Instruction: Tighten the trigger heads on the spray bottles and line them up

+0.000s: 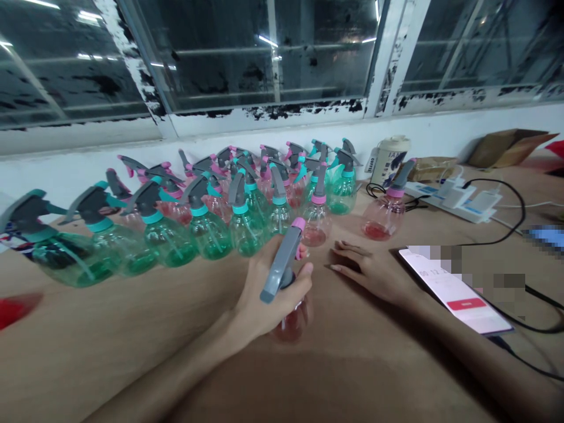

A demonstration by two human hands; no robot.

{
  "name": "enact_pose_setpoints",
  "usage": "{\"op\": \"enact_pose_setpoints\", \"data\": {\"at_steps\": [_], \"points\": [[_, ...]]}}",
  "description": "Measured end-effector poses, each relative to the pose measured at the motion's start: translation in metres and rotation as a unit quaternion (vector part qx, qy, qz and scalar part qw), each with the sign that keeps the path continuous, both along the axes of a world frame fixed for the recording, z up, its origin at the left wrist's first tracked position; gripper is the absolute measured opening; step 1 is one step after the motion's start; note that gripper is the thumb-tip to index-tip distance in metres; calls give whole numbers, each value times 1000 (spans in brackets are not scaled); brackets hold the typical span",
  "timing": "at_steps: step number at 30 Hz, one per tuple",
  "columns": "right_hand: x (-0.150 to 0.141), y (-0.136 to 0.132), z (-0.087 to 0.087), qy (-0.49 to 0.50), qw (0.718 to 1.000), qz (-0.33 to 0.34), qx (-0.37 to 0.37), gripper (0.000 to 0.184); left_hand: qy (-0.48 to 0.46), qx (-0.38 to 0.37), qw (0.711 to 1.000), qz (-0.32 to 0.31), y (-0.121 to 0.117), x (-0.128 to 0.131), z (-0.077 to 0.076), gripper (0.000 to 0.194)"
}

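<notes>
My left hand is wrapped around the neck of a spray bottle with a grey and pink trigger head. Its clear body shows reddish below my fingers, partly hidden by the hand. Flat on the table lies my right hand, fingers stretched out and holding nothing. Just beyond the two hands stands a bottle with a pink collar and a little red liquid. Another pink-collared bottle stands alone, behind my right hand. A front row of green spray bottles with turquoise collars stretches to the left.
Behind the green row are several pink-headed spray bottles, close to the wall. On the right are a lit phone, a power strip with chargers, and loose cables. A paper cup and brown bags stand along the wall.
</notes>
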State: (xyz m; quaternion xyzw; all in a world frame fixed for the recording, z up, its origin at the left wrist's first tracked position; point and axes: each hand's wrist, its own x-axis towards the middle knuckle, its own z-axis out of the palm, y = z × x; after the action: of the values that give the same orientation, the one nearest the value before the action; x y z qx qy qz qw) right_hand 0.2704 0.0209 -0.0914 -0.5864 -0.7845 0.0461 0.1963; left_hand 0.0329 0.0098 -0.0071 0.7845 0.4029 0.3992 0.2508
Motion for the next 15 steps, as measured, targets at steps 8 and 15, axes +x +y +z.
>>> {"op": "enact_pose_setpoints", "data": {"at_steps": [8, 15], "points": [[1, 0, -4, 10, 1000, 0, 8, 45, -5, 8, 1000, -17, -1, -1, 1, 4], [3, 3, -9, 24, 1000, 5, -3, 48, -10, 9, 1000, -11, 0, -1, -1, 20]]}}
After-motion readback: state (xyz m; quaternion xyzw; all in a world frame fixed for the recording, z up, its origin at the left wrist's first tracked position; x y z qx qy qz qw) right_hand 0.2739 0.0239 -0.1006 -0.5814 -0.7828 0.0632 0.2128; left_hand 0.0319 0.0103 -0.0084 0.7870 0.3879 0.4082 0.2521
